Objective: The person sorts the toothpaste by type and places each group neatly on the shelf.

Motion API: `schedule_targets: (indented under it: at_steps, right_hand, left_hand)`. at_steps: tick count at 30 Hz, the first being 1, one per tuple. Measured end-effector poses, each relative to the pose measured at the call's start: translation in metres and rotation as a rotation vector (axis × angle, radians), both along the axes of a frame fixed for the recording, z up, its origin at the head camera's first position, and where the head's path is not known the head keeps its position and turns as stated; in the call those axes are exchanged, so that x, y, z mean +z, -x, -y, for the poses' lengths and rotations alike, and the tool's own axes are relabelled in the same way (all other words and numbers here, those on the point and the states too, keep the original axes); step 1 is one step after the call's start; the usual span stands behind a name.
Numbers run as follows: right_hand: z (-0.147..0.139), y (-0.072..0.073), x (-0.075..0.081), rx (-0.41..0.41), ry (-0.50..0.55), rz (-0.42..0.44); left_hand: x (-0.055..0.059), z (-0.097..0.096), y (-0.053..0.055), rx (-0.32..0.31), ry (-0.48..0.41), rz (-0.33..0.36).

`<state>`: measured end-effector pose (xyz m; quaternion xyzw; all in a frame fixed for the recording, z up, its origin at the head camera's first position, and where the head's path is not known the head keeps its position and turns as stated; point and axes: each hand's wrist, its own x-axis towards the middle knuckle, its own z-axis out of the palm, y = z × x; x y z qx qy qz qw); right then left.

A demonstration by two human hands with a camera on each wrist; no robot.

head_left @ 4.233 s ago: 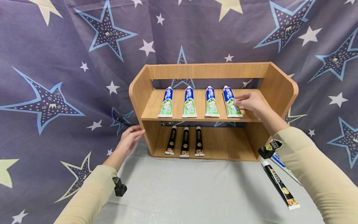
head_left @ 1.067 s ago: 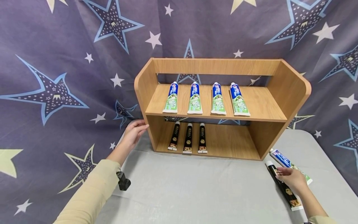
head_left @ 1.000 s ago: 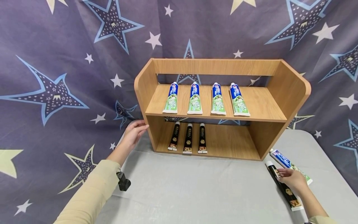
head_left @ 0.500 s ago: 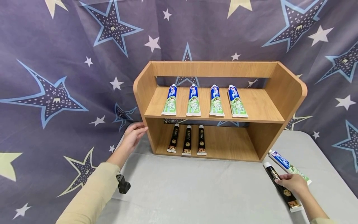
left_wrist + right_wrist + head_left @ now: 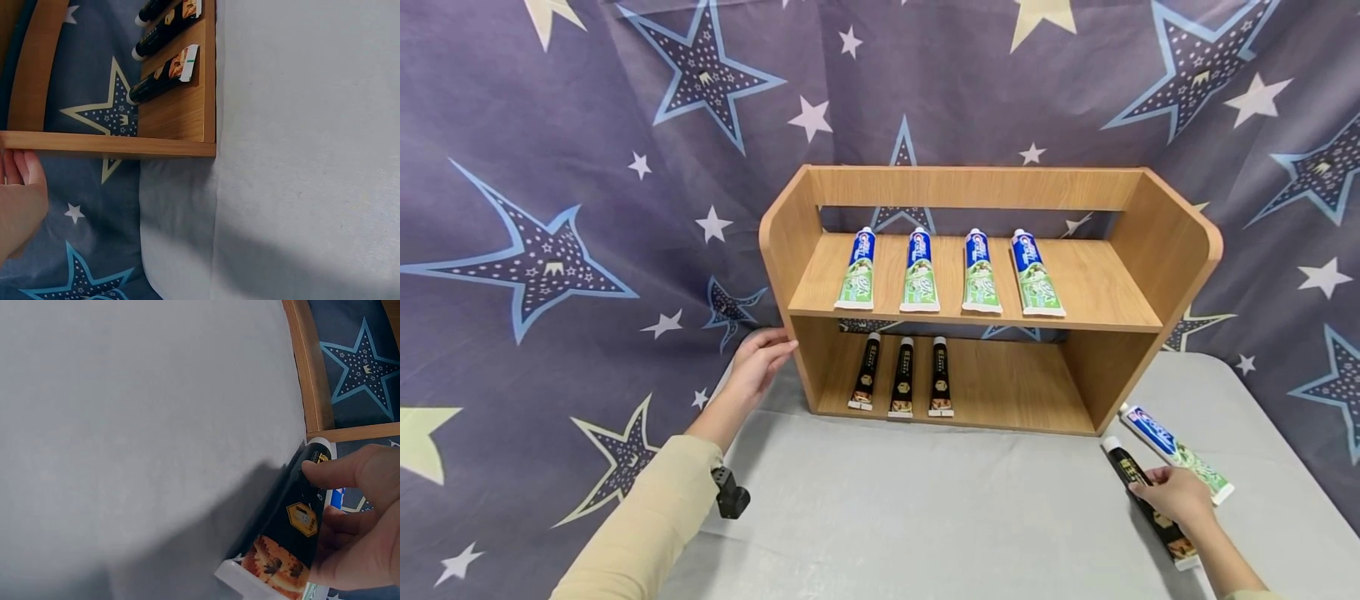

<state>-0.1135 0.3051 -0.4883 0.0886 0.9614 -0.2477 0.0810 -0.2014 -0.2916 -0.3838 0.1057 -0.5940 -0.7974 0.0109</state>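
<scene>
My right hand (image 5: 1178,498) pinches a black toothpaste tube (image 5: 284,519) by its sides, thumb on the near face. In the right wrist view the tube looks tilted, with its shadow on the cloth beside it. A blue-and-green toothpaste tube (image 5: 1180,452) lies just behind it, partly covered by the hand. My left hand (image 5: 758,367) touches the left side panel of the wooden shelf (image 5: 977,318) with its fingers nearly straight. Several blue-and-green tubes (image 5: 919,271) lie in a row on the upper board. Three black tubes (image 5: 902,379) lie on the lower board, toward the left.
A grey cloth (image 5: 940,508) covers the table under the shelf. Behind it hangs a purple star-patterned curtain (image 5: 587,167). The shelf's right side panel (image 5: 1176,250) stands close to the two loose tubes.
My right hand left the rightmost upper tube, moved down to the black tube and took hold of it. Lately that tube has shifted slightly left. The left hand stays at the side panel.
</scene>
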Motion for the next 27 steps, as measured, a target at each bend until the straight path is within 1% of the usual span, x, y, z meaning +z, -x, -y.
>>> schedule_targets:
  at_steps: [3,7,15,21,27]
  right_hand:
    - [0.0,0.001,-0.001,-0.011,0.009,-0.008]
    - [0.001,0.001,0.002,-0.031,0.045,0.012]
    - [0.012,0.002,0.012,-0.026,0.105,0.034]
    - [0.023,0.006,0.018,-0.013,0.137,0.06]
    - [0.033,0.012,0.024,-0.001,0.168,0.038]
  left_hand:
    - [0.002,-0.001,0.0,0.003,0.002,-0.004]
    - [0.003,-0.002,0.0,0.005,-0.003,-0.008]
    - [0.001,-0.002,-0.002,0.008,-0.005,-0.008]
    - [0.004,-0.003,-0.005,0.006,0.01,-0.003]
    - [0.005,-0.003,-0.005,0.008,0.022,-0.001]
